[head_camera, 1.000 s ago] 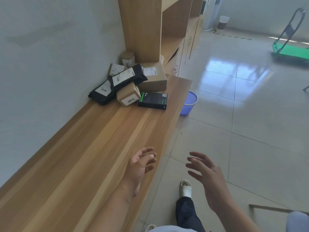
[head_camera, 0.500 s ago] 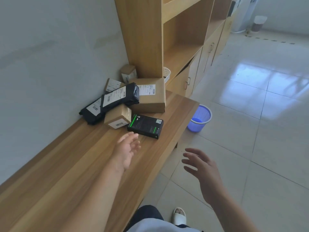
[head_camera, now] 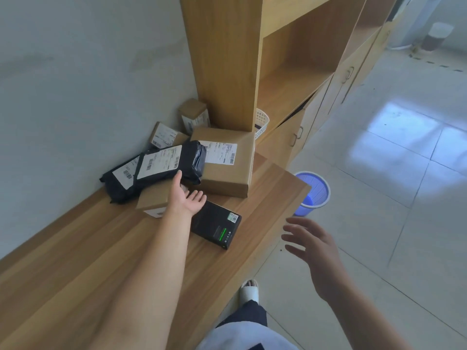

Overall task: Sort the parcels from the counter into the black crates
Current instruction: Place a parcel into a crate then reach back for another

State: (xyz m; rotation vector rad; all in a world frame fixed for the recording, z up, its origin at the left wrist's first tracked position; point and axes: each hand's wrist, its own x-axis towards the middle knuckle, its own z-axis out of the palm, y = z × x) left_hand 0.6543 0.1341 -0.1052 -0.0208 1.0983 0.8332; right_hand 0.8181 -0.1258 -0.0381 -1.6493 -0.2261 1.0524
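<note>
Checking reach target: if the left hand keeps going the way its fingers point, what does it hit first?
Most likely the upper black poly mailer: the left hand is open above the small cardboard box, thumb tip at the mailer's near edge. Depth is unclear; it may already be touching.

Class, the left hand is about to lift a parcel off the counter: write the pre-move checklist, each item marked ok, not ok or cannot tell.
1. Left hand open, grip ready: ok.
2. Left hand over the small brown box: ok.
3. Fingers closed round any parcel: not ok.
4. Right hand free, off the counter: ok.
5. Black mailer overlaps that box: cannot tell.
6. Black crates in view: not ok.
</note>
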